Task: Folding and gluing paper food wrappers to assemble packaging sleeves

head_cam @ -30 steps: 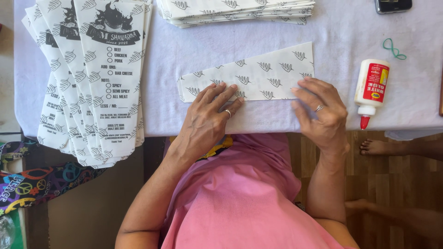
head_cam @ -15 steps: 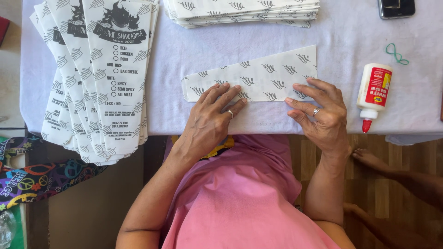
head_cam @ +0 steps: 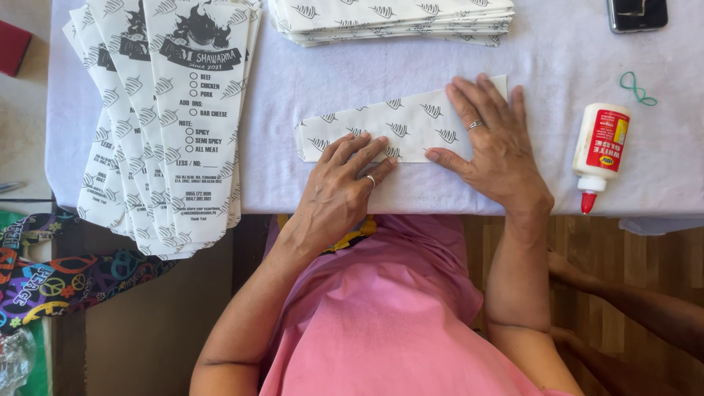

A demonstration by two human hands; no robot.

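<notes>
I am pressing the folded paper wrapper (head_cam: 400,126) flat on the bench (head_cam: 557,66), near its front edge. My left hand (head_cam: 339,192) is lying open on the wrapper's lower edge, and my right hand (head_cam: 493,143) is lying open, fingers spread, over its right end; neither is gripping anything. A fanned pile of printed paper bags (head_cam: 165,117) is hanging over the bench edge at left, a glue bottle (head_cam: 600,150) is lying at right, near a green rubber band (head_cam: 636,88). Compared with half a second ago, my right hand is sitting higher on the wrapper. The stack of sheets (head_cam: 396,18) and the phone (head_cam: 636,13) are cut off at the top.
</notes>
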